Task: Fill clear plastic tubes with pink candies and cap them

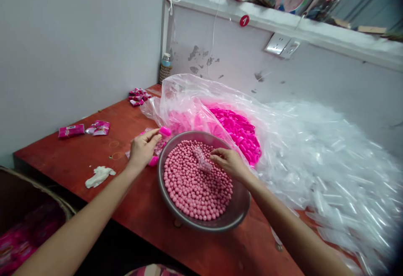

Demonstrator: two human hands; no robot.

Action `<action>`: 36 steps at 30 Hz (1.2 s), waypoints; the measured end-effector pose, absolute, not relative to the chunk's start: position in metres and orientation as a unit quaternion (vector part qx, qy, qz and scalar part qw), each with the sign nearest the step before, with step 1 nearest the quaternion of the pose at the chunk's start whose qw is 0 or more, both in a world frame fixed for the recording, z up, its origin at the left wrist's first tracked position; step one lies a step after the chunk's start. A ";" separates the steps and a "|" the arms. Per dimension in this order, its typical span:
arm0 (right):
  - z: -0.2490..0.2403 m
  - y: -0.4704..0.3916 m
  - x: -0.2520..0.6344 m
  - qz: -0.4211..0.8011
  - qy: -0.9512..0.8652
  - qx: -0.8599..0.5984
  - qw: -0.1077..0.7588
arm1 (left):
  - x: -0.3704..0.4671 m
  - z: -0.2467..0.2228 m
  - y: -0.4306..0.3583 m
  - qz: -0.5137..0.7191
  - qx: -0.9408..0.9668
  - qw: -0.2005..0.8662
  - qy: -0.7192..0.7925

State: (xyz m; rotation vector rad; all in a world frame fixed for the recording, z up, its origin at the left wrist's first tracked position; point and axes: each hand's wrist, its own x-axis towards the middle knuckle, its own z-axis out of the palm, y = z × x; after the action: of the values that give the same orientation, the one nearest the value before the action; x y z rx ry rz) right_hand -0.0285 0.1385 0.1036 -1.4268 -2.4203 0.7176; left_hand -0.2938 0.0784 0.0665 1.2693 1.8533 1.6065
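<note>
Sitting pinched between the thumb and forefinger of the left hand (142,149) is a glossy bright pink piece (165,131), so those two fingers are clamped on it, near the far left part of a bowl's rim. Just below these fingers, a second pink piece (153,161) lies beside the dark bowl (242,208). The right hand (230,161) reaches in over the bowl's right side with fingers curled; whether their tips meet or touch anything, I cannot tell. Just left of those fingertips, a see-through container (202,160) lies tilted on the round pink beads (197,194), which spread beneath and nearer the wearer. Beyond the right fingers, a clear plastic bag (185,80) gapes around many bright pink parts (236,133), and farther right of them spreads a heap of clear plastic pieces (340,171). Left of the left fingers, a crumpled white lump (99,177) rests on the red table (135,200), with a pink packet (71,131) farther out. Well beyond the left fingers, more pink packets (138,96) sit near the wall, and a bottle (166,59) stands in the corner.
</note>
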 end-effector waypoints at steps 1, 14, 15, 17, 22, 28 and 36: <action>0.102 0.142 -0.031 0.196 -0.845 -0.488 0.096 | -0.305 0.061 0.084 0.536 0.471 0.151 0.684; 0.079 0.166 -0.074 0.183 -0.839 -0.509 0.056 | -0.286 0.070 0.066 0.539 0.554 0.076 0.630; 0.079 0.168 -0.074 0.195 -0.841 -0.500 0.061 | -0.278 0.076 0.062 0.544 0.564 0.087 0.614; 0.081 0.166 -0.072 0.255 -0.838 -0.474 0.092 | -0.263 0.087 0.055 0.544 0.586 0.128 0.587; 0.095 0.134 -0.065 0.588 -0.692 -0.339 0.245 | -0.231 0.098 0.050 0.510 0.621 0.250 0.541; 0.104 0.098 -0.045 0.590 -0.676 -0.324 0.302 | -0.214 0.096 0.054 0.523 0.550 0.471 0.449; 0.118 0.092 -0.012 0.369 -0.850 -0.302 0.224 | -0.202 0.096 0.053 0.442 0.549 0.583 0.404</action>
State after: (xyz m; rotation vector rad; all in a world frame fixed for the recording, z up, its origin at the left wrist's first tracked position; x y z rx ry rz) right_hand -0.0117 0.0925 0.1179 -0.8345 -2.3454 1.0192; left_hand -0.2020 0.0531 0.0956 1.2826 0.9420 1.0323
